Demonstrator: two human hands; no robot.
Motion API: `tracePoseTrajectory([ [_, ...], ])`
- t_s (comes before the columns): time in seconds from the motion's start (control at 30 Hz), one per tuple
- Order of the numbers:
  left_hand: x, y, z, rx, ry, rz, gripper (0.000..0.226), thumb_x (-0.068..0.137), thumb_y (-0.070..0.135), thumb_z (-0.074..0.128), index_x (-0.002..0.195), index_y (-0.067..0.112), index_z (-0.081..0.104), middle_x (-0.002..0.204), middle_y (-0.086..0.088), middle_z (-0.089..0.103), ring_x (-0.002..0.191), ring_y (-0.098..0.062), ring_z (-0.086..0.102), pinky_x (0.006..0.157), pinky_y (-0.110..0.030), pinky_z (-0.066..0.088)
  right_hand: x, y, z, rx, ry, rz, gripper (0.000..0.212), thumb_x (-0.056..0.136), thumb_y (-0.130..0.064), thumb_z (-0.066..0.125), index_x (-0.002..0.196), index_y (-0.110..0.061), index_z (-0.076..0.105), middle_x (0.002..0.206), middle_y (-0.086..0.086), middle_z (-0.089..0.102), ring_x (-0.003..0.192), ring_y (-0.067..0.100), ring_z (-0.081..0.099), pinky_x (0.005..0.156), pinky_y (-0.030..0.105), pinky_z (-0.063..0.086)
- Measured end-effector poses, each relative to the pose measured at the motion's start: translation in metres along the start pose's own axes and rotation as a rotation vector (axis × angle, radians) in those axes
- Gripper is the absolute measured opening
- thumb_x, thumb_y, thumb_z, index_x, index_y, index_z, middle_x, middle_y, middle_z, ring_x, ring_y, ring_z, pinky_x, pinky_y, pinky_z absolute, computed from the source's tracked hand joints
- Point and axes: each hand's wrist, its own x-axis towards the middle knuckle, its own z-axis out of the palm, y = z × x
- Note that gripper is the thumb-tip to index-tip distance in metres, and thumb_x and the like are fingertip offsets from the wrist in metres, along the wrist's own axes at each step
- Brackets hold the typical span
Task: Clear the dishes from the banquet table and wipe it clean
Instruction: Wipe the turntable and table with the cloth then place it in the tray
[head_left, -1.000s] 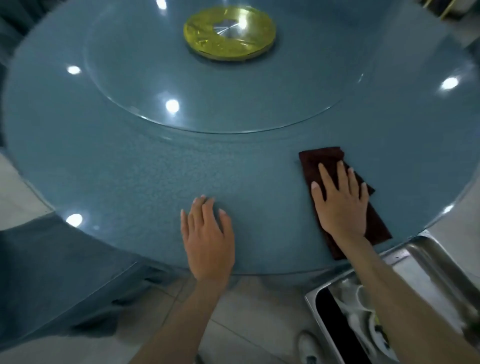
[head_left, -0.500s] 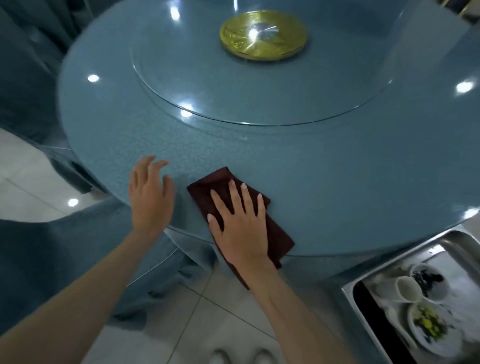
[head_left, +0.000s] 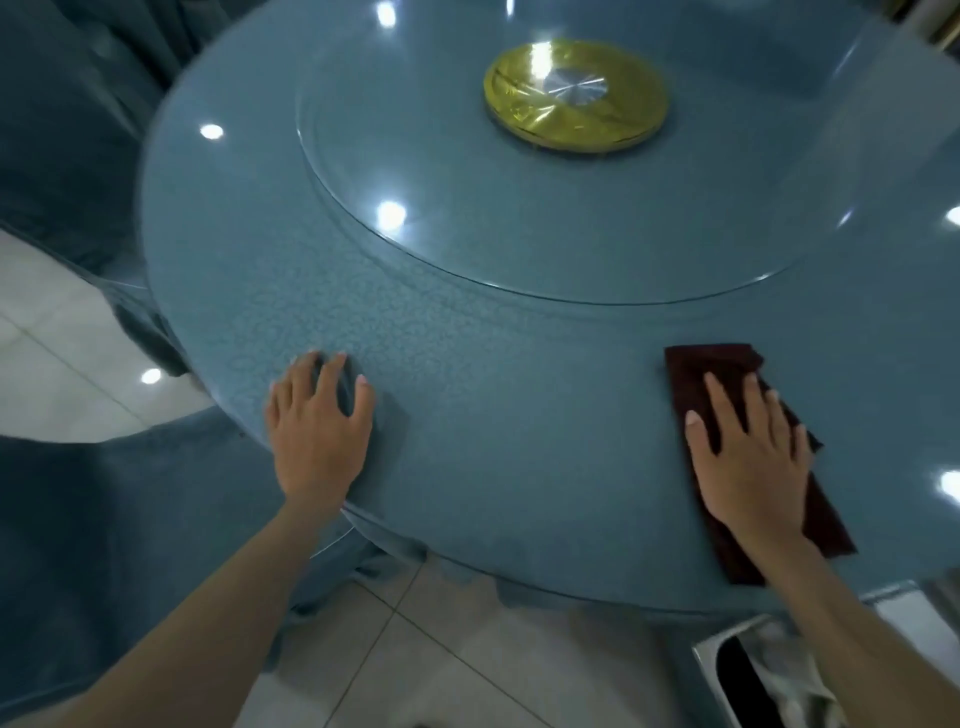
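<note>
Wiping continues: right hand presses flat on the maroon cloth near the tabletop edge; left hand, fingers spread, braces for balance.

One wide-angle camera, worn on the head, stands at the near rim of the round banquet table and looks forward and steeply down, close over it. The gold hub sits far, the tiled floor near, and a steel bin near right.
</note>
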Motion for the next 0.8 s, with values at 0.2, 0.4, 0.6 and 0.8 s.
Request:
tracePoseTrajectory([
  [0.2,-0.001,-0.001,0.0,0.06,0.026,0.025,0.055,0.1,0.051,0.037,0.14,0.021,0.06,0.153,-0.008,0.049,0.144,-0.032,0.041,0.121,-0.054,0.028,0.044,-0.068,0.013,0.028,-0.005,0.03,0.066,0.1,-0.064,0.012,0.162,-0.041,0.018,0.172,0.003,0.015,0.158,0.028,0.012,0.125,0.06,0.011],
  [0.4,0.0,-0.002,0.002,0.061,0.032,0.021,0.052,0.102,0.048,0.038,0.14,0.022,0.061,0.153,-0.006,0.05,0.146,-0.029,0.041,0.12,-0.054,0.03,0.047,-0.219,0.039,0.05,0.045,-0.225,0.058,0.103,-0.053,0.03,0.157,-0.033,0.039,0.163,0.011,0.037,0.152,0.035,0.029,0.123,0.062,0.016],
  [0.6,0.003,-0.003,0.001,0.107,0.011,0.025,0.051,0.104,0.043,0.032,0.145,0.024,0.056,0.156,-0.003,0.046,0.148,-0.026,0.036,0.121,-0.053,0.029,0.014,-0.315,0.056,0.128,0.042,-0.529,0.056,0.104,-0.05,0.036,0.157,-0.033,0.04,0.166,0.012,0.031,0.154,0.035,0.026,0.122,0.062,0.017],
  [0.8,0.002,-0.001,-0.002,0.089,-0.007,0.014,0.05,0.103,0.044,0.036,0.145,0.025,0.055,0.158,-0.002,0.044,0.15,-0.025,0.033,0.125,-0.052,0.024,0.012,-0.28,0.048,0.158,0.013,-0.549,0.056,0.104,-0.056,0.034,0.157,-0.037,0.038,0.169,0.005,0.027,0.155,0.03,0.025,0.124,0.057,0.015],
])
